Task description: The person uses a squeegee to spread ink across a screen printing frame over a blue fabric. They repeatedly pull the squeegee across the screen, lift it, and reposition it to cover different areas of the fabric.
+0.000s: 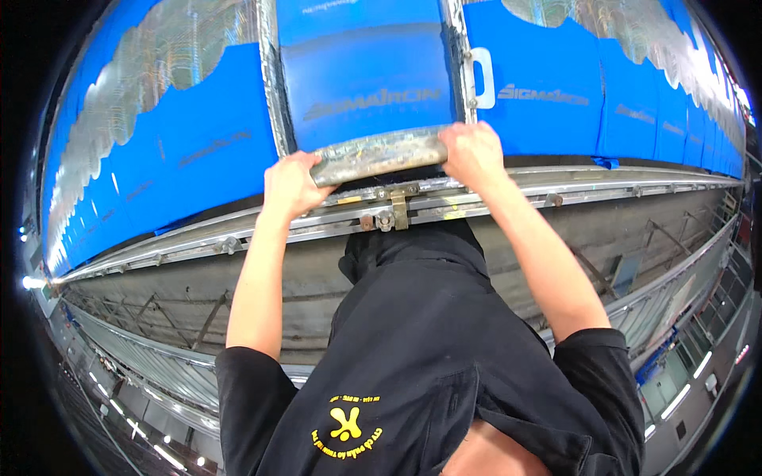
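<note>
A screen printing frame (272, 79) with worn metal sides lies in front of me, and blue shows through its middle. My left hand (295, 184) is closed around the left end of the frame's near bar (381, 156), which is grey and stained. Around the right end of that bar my right hand (474, 155) is closed too. Both arms reach forward, and the bar sits just above the table's metal edge rail (333, 214). Under and beside the frame lie blue fabric pieces (532, 103) with dark printing.
A metal clamp (399, 208) and bolts sit on the rail in front of my body. Blue pieces continue along the long table both ways, with shiny wavy grey areas (182, 55) beyond them. Lower tables and lit ceiling tubes (675, 402) appear near the picture's rim.
</note>
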`<state>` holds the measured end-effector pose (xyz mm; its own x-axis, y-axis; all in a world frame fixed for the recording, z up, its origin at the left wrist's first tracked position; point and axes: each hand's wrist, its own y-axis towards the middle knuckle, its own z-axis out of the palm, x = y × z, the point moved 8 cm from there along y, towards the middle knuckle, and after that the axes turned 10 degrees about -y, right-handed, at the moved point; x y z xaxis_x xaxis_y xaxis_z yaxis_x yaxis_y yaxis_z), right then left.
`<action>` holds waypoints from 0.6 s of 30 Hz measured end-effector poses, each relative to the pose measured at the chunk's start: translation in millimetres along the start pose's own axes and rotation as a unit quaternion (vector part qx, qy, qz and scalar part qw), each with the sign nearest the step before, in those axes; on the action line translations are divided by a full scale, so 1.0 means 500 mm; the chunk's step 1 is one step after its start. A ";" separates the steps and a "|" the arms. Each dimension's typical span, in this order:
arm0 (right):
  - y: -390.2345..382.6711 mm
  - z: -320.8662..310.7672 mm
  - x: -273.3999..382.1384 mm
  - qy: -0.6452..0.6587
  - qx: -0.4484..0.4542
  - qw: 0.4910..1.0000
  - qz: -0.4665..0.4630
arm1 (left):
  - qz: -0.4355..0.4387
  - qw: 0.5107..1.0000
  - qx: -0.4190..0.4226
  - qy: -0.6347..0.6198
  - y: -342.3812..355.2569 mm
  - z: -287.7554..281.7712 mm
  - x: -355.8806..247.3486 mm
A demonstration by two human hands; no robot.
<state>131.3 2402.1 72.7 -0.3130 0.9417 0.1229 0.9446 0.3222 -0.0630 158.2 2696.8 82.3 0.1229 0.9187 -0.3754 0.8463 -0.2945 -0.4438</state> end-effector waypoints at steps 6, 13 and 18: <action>-0.023 0.002 0.015 0.012 -0.055 0.998 0.014 | 0.009 0.999 -0.025 0.022 -0.021 0.010 0.009; 0.010 0.009 0.004 0.019 0.010 0.999 -0.032 | -0.021 0.996 0.076 0.042 0.005 -0.037 -0.007; 0.150 -0.073 -0.066 0.000 -0.041 0.999 0.007 | 0.025 0.998 0.039 0.045 0.124 -0.143 -0.011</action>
<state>216.2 2391.6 99.8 -0.2994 0.9461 0.1236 0.9539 0.2996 0.0168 247.2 2692.2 114.8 0.2129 0.9215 -0.3249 0.7950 -0.3567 -0.4906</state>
